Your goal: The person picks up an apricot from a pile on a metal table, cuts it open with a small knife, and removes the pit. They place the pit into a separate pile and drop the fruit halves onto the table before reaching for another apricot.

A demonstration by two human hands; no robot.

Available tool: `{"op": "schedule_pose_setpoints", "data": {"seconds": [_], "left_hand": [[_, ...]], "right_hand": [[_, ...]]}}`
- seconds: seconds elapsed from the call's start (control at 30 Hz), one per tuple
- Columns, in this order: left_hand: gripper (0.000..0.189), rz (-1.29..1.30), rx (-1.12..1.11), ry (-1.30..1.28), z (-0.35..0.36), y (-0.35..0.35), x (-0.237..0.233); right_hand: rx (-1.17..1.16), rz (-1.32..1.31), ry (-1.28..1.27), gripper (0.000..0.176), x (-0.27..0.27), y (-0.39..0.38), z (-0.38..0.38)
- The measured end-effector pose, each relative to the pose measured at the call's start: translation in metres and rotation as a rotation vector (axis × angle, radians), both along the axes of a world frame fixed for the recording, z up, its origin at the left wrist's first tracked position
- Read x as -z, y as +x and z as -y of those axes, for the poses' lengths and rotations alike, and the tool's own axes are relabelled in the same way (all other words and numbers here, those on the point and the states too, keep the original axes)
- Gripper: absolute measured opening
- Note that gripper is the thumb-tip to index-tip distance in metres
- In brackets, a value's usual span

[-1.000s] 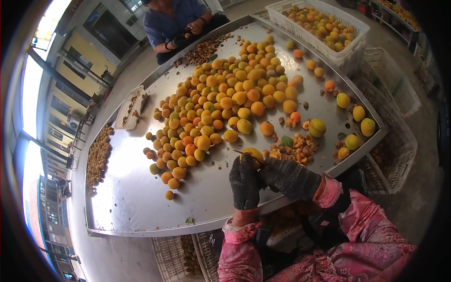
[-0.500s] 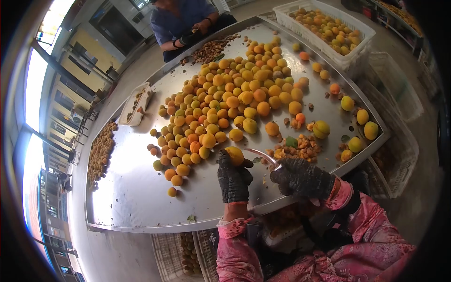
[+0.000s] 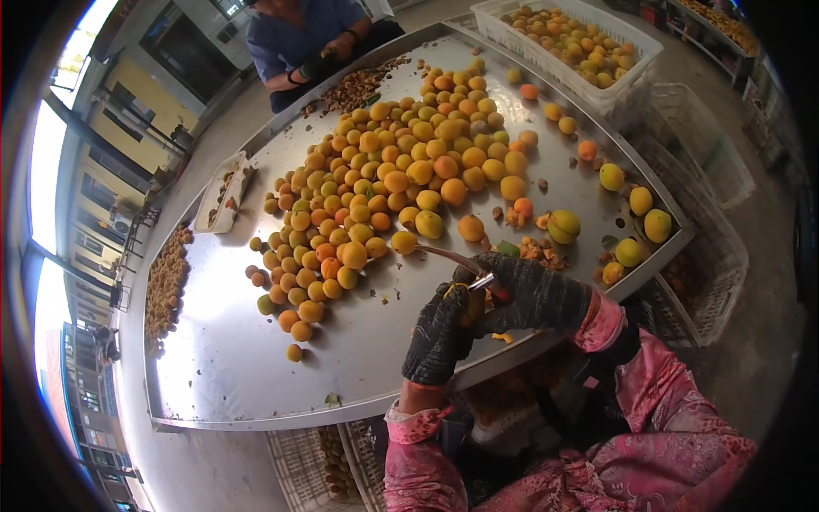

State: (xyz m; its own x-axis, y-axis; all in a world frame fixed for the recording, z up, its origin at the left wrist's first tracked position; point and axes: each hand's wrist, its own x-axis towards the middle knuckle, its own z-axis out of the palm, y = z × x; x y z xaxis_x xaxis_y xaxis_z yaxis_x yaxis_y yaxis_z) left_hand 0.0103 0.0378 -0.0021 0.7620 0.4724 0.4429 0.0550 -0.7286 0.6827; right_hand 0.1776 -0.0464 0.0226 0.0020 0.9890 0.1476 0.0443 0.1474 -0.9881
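Across the shiny table [image 3: 256, 367] lies a fruit pile [image 3: 397, 181]. On the near side, the left hand [image 3: 438, 340] holds a yellow fruit [image 3: 469, 312], the right hand [image 3: 543, 294] a curved knife [image 3: 482, 280]. They have just met, bringing knife to fruit.

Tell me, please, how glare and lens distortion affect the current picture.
Head view: glare whitens the picture-left part of the metal table, and the daylight opening is washed out; head view: distortion curves the table's edges, and the corners are black; head view: the curved tool shows a bright metal highlight.
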Motion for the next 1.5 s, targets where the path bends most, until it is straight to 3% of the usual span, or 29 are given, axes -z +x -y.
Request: {"op": "schedule_pose_setpoints", "data": {"seconds": [0.03, 0.1, 0.13, 0.2, 0.23, 0.3, 0.43, 0.5, 0.53, 0.6, 0.63, 0.7, 0.83, 0.9, 0.93, 1.0, 1.07, 1.2, 1.27, 1.4, 1.5], "left_hand": [[0.033, -0.001, 0.002, -0.003, -0.002, 0.001, 0.009], [0.040, -0.066, -0.038, -0.607, -0.003, 0.002, 0.022], [0.040, -0.062, -0.038, -0.610, -0.002, 0.004, 0.020], [0.051, 0.065, -0.077, -1.055, 0.003, 0.011, 0.011], [0.051, 0.064, -0.075, -1.058, 0.008, 0.012, 0.004], [0.065, -0.171, -0.155, -0.188, 0.016, 0.014, -0.006], [0.060, -0.182, -0.223, -0.119, 0.021, 0.014, 0.006], [0.059, -0.094, -0.269, -0.479, 0.025, 0.019, 0.006], [0.059, -0.094, -0.268, -0.487, 0.024, 0.021, 0.009], [0.060, 0.018, -0.336, -1.121, 0.021, 0.026, 0.019], [0.060, 0.014, -0.330, -1.129, 0.023, 0.025, 0.019], [0.058, -0.155, -0.289, -0.295, 0.029, 0.021, 0.019], [0.055, -0.056, -0.270, -0.160, 0.028, 0.026, 0.014], [0.046, 0.112, -0.369, -0.829, 0.020, 0.031, 0.026], [0.045, 0.621, -0.340, -1.568, 0.015, 0.033, 0.031], [0.048, 0.615, -0.269, -1.619, 0.011, 0.039, 0.016], [0.052, 0.612, -0.099, -1.714, 0.010, 0.038, 0.009], [0.049, 0.663, -0.103, -1.883, 0.020, 0.041, -0.015], [0.053, 0.666, -0.142, -1.492, 0.020, 0.038, 0.005], [0.055, 0.605, -0.043, -1.575, 0.010, 0.035, 0.009], [0.055, 0.596, -0.175, -1.543, 0.012, 0.035, 0.002]], "right_hand": [[-0.032, -0.004, -0.005, 0.058, 0.003, 0.001, -0.001], [-0.064, -0.008, -0.013, 0.054, 0.010, 0.003, -0.003], [-0.090, 0.018, -0.013, 0.058, 0.014, 0.005, -0.006], [-0.117, 0.046, -0.015, 0.061, 0.016, 0.006, -0.007], [-0.092, 0.072, -0.029, 0.061, 0.017, 0.006, -0.007], [-0.064, 0.100, -0.046, 0.060, 0.013, 0.005, -0.005], [0.104, 0.259, -0.050, 0.064, 0.012, -0.001, -0.006], [0.160, 0.294, -0.032, 0.066, 0.017, -0.002, -0.008], [0.163, 0.289, -0.003, 0.067, 0.017, -0.002, -0.009], [0.172, 0.285, 0.016, 0.067, 0.015, -0.001, -0.009], [0.182, 0.326, 0.022, 0.066, 0.014, -0.002, -0.008], [0.191, 0.367, 0.014, 0.064, 0.011, -0.003, -0.005], [0.294, 0.463, 0.126, 0.059, 0.011, -0.008, -0.004], [0.342, 0.549, 0.198, 0.058, 0.022, -0.012, -0.006], [0.376, 0.594, 0.243, 0.055, 0.034, -0.017, -0.007], [0.425, 0.636, 0.303, 0.051, 0.030, -0.019, -0.012], [0.332, -0.032, 0.093, 0.044, 0.005, -0.017, -0.008], [0.173, -0.134, 0.033, 0.036, -0.001, -0.002, 0.001], [0.118, -0.313, -0.209, 0.032, -0.020, 0.006, 0.013], [0.020, -0.115, -0.130, 0.032, -0.019, 0.014, 0.029], [-0.075, -0.019, -0.180, 0.033, -0.019, 0.009, 0.049]]}}
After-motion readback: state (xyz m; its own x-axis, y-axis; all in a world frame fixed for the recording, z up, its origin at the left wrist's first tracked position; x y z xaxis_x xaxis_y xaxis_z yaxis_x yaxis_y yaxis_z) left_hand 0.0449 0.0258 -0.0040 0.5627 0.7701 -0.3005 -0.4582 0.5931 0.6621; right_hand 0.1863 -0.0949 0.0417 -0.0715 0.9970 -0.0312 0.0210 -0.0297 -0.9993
